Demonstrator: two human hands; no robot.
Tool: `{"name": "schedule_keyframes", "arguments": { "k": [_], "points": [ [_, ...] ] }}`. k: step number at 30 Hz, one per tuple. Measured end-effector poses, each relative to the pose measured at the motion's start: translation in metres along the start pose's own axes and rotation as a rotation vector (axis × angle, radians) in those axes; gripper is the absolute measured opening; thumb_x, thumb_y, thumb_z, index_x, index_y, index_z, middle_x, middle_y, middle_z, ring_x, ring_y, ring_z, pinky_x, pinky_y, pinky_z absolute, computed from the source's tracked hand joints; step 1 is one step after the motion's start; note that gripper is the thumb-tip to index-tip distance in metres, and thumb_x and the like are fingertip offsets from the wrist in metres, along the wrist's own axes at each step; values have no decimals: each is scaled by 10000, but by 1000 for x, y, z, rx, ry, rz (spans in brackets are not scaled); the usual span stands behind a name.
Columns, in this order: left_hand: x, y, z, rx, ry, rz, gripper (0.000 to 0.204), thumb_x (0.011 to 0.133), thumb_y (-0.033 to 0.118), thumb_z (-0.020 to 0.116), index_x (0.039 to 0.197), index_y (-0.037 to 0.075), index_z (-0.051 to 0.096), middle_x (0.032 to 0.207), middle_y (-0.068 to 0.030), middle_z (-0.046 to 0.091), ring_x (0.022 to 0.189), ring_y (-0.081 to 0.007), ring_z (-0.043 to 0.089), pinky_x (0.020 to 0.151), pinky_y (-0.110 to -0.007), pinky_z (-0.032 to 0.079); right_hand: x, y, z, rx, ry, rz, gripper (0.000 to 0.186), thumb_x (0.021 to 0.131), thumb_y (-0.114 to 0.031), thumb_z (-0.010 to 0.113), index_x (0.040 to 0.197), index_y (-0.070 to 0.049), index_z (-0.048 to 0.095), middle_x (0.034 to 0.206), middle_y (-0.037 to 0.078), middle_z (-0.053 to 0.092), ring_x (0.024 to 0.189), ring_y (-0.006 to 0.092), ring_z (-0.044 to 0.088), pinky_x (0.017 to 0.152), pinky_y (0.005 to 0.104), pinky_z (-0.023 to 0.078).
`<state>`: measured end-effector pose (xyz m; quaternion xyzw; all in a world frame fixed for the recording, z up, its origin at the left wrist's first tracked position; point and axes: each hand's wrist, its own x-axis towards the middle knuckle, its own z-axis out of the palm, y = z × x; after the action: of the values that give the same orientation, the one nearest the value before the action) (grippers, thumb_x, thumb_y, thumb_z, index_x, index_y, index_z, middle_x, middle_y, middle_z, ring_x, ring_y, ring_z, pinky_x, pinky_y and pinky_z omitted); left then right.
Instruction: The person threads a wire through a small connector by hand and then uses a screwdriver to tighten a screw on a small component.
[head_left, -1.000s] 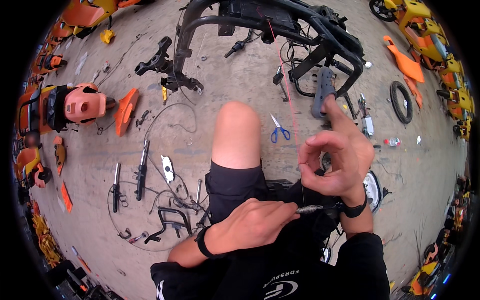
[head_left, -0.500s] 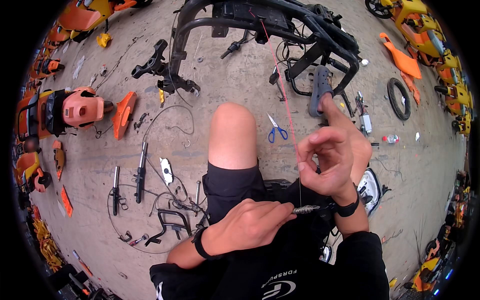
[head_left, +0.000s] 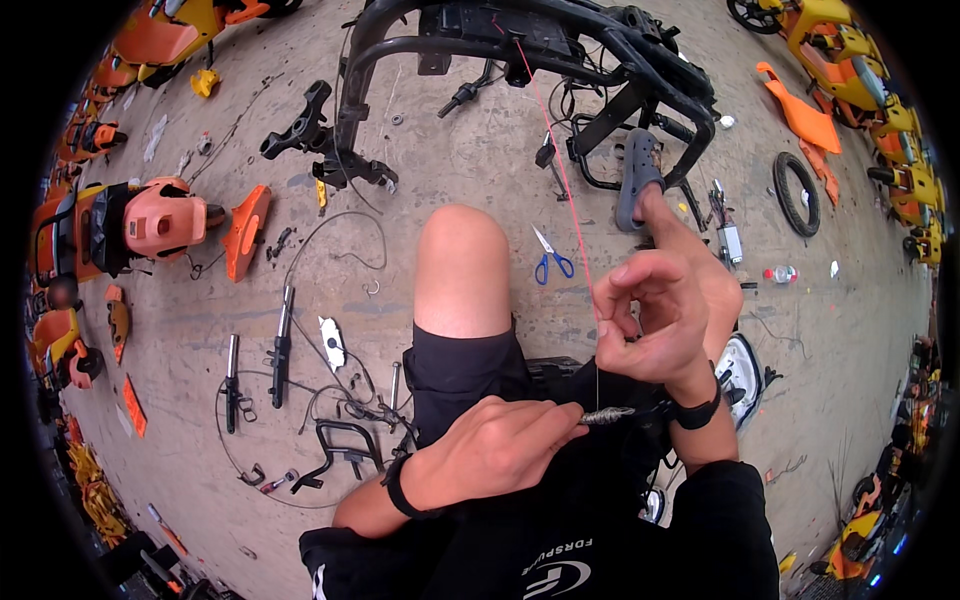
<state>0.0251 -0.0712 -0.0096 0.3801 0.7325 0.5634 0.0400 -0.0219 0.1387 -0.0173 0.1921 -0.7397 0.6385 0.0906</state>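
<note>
My left hand [head_left: 495, 450] is closed low in front of my dark shirt, pinching one end of a small grey, ridged, wound-looking piece [head_left: 608, 415]. Just above it, my right hand [head_left: 655, 320] pinches a thin red thread [head_left: 566, 180] between thumb and forefinger, the other fingers curled. From that pinch the thread slants up to a black metal vehicle frame [head_left: 400, 46]. Below the pinch a fine strand drops straight to the grey piece. Exactly how strand and piece join is too small to tell.
Blue-handled scissors [head_left: 552, 258] lie open on the concrete floor beyond my hands. Fork tubes [head_left: 281, 350], cables and a black bracket [head_left: 345, 452] lie at left. On the right are a tyre [head_left: 796, 195] and a plastic bottle [head_left: 781, 273]. Orange and yellow scooters line both sides.
Hardly anything differs. The grey piece and my left fingertips have shifted very slightly left and up, and the thread stays taut in my right pinch.
</note>
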Motion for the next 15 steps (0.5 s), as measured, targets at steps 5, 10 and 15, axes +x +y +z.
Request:
{"name": "schedule_keyframes", "arguments": {
  "k": [5, 10, 15],
  "points": [
    [-1, 0, 1, 8, 5, 2, 223, 826, 0, 736, 991, -41, 590, 650, -115, 555, 529, -290, 593, 420, -383, 443, 1, 2, -1, -22, 9, -14, 502, 664, 132, 683, 1107, -54, 537, 773, -7, 642, 534, -4, 465, 486, 154, 347],
    [0, 1, -1, 28, -2, 1, 225, 828, 3, 736, 993, -41, 590, 651, -116, 555, 525, -289, 589, 422, -382, 442, 1, 3, -2, -30, 15, 2, 476, 665, 122, 685, 1083, -56, 545, 764, -9, 642, 530, -8, 475, 477, 155, 345],
    [0, 0, -1, 23, -3, 3, 229, 826, 3, 737, 997, -45, 592, 652, -118, 556, 526, -291, 590, 424, -383, 444, 1, 6, -3, -25, 13, 28, 470, 657, 121, 679, 1072, -52, 542, 763, -7, 647, 536, -11, 488, 472, 156, 345]
  ]
}}
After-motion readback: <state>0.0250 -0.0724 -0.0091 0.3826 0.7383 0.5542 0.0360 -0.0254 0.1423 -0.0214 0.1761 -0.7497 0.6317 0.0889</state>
